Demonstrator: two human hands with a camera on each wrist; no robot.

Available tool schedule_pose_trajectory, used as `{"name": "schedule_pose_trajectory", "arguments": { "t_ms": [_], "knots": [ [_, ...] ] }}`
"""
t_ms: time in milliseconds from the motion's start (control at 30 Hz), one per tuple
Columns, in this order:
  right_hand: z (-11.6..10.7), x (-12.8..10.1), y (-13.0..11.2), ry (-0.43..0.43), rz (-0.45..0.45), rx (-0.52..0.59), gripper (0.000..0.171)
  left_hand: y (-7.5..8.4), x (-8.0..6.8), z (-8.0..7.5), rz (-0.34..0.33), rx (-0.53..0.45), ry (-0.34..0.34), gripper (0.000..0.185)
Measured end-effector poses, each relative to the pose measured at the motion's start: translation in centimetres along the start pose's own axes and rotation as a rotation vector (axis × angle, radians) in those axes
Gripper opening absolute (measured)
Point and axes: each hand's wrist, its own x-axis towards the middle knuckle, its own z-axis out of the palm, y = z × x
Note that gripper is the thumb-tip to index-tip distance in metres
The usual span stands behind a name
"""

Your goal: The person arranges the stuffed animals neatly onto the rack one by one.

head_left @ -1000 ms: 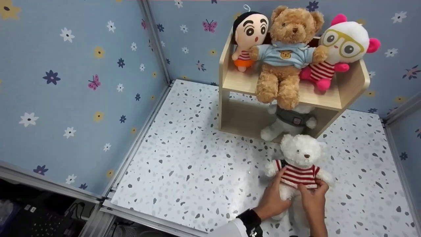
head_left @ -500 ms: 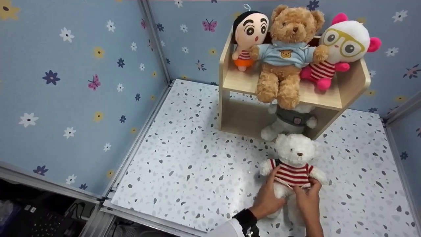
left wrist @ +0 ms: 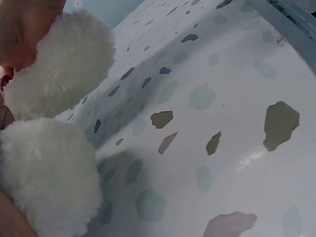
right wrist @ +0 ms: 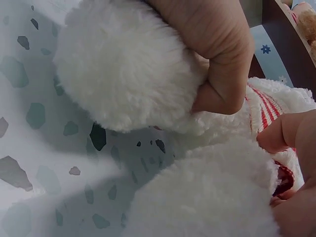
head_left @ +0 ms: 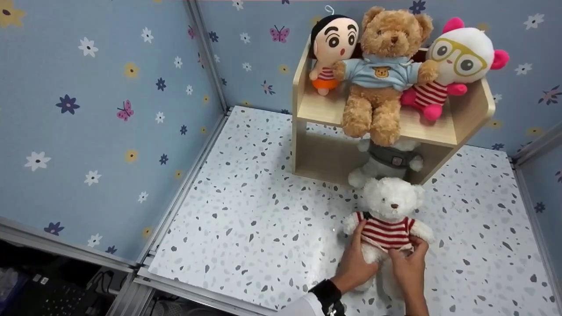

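The white teddy bear [head_left: 390,221] in the red-striped jumper is held upright on the speckled table [head_left: 263,219], just in front of the wooden shelf unit [head_left: 439,131], with its feet towards the person. It is gripped at the waist from both sides: the left hand [head_left: 358,263] is curled round its left flank and the right hand [head_left: 406,267] is closed round the lower body, thumb pressed into the plush, as the right wrist view shows plainly. The top shelf is already taken up by three toys set side by side, a black-haired doll [head_left: 331,48], a brown teddy bear [head_left: 382,74] in a blue top and a white plush with yellow glasses [head_left: 456,61]. In the lower compartment a white plush in a grey garment [head_left: 388,162] is seen, partly hidden by the shelf board. The striped bear is not yet on or in the shelf unit; judged from this, its placing is what is left, and room appears to remain beside the grey-clad toy below.
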Motion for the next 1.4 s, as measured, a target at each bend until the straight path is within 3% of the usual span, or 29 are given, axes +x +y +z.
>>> {"name": "schedule_pose_trajectory", "arguments": {
  "t_ms": [167, 433, 900, 1100, 1267, 1400],
  "knots": [
    [0.4, -0.1, -0.3, 0.024, -0.038, 0.007, 0.069, 0.0, 0.0, -0.2, -0.043, -0.020, 0.022, 0.127],
    [1.2, -0.2, -0.2, 0.057, -0.081, 0.006, 0.067, -0.3, 0.0, -0.6, -0.049, -0.034, 0.042, 0.132],
    [1.8, -0.4, -0.1, 0.026, -0.118, 0.066, 0.072, -0.5, 0.1, -1.6, -0.051, -0.168, 0.063, 0.129],
    [2.0, -0.4, -0.4, 0.010, -0.113, 0.057, 0.079, -0.6, 0.3, -1.8, -0.061, -0.211, 0.102, 0.134],
    [2.4, -0.6, -0.6, 0.001, -0.114, 0.075, 0.082, -0.5, 0.7, -2.4, -0.122, -0.195, 0.129, 0.138],
    [2.8, -0.7, -0.7, -0.004, -0.134, 0.104, 0.086, -0.3, 1.0, -3.0, -0.162, -0.112, 0.163, 0.137]
  ]
}}
